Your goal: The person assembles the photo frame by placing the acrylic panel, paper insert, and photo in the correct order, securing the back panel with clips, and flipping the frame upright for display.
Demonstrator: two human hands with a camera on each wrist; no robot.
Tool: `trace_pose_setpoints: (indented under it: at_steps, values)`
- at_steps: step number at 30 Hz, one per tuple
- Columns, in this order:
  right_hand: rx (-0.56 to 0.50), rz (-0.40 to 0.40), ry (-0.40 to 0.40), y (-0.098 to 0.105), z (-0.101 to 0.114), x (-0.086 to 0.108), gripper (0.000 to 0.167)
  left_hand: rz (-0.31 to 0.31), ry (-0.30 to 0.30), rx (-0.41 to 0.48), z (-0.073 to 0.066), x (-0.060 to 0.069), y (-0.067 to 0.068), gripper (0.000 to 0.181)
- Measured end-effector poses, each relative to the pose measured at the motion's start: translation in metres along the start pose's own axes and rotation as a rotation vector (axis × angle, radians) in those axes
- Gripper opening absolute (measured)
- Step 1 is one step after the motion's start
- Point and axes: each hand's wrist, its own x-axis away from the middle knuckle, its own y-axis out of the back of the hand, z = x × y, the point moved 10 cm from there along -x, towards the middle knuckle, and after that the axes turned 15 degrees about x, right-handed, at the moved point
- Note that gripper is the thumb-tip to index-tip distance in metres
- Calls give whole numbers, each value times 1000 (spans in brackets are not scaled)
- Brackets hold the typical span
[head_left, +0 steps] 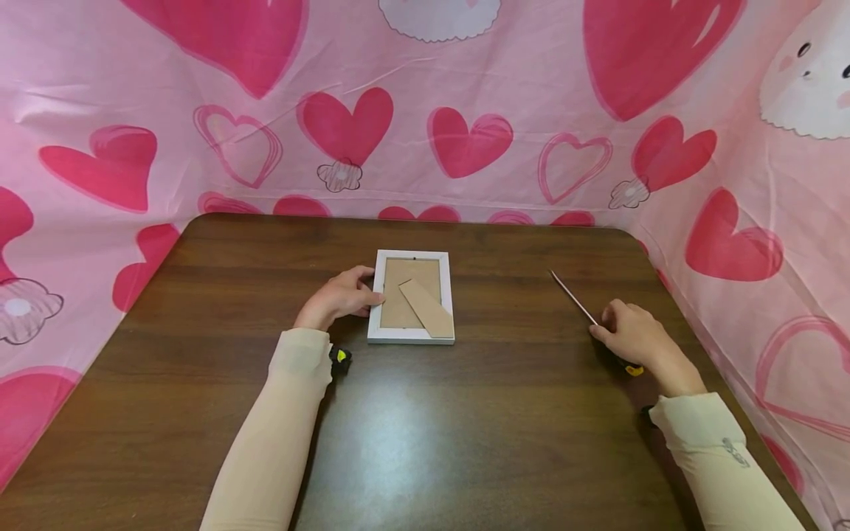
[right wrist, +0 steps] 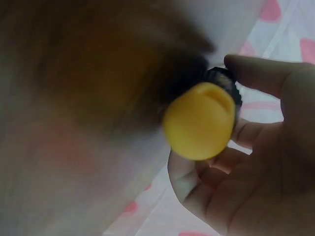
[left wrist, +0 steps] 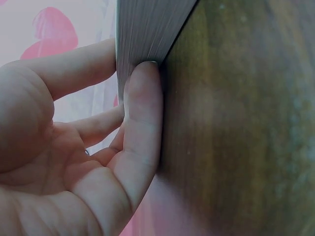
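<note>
A white picture frame (head_left: 410, 337) lies back side up on the table, its brown backing board (head_left: 396, 313) and angled stand leg (head_left: 428, 310) showing. At the frame's left edge my left hand (head_left: 341, 299) grips it, thumb over the rim. The left wrist view shows fingers (left wrist: 142, 108) against the frame's side (left wrist: 142, 39), close to the tabletop. Over on the right, my right hand (head_left: 634, 335) holds a screwdriver (head_left: 572, 296) by its handle, the long thin shaft pointing away and to the left. The handle's yellow end (right wrist: 199, 123) and black grip appear in the right wrist view.
The brown wooden table (head_left: 465, 457) has its back edge against a pink heart-patterned cloth (head_left: 412, 74), which also hangs along both sides. A black strap part with a yellow-green mark (head_left: 341, 357) shows by the left wrist.
</note>
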Motion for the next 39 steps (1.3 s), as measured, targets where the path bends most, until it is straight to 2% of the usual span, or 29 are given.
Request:
trace_pose_setpoints:
  at_steps: [6,10,17,21,25,30,34,39]
  values:
    - [-13,14,107,-5,12,0,22,1,-1,10,1,-1,1,76]
    - [-95,-7,166,-2,26,-3,15,2,-3,16,1,-1,0,75]
    - [-252,-50,196,14,52,-16,12,0,0,14,2,-2,-1,75]
    - [-274,-99,224,26,70,-28,12,-3,0,25,2,-1,-1,75]
    - [-291,-100,251,31,90,-42,14,-8,2,37,1,-1,0,74]
    - [-225,-108,288,32,116,-64,21,-11,5,41,3,-1,0,75]
    - [-179,-74,301,28,132,-80,29,-8,4,36,4,-2,0,76]
    - [-239,18,288,17,143,-95,32,-11,4,42,3,-3,0,75]
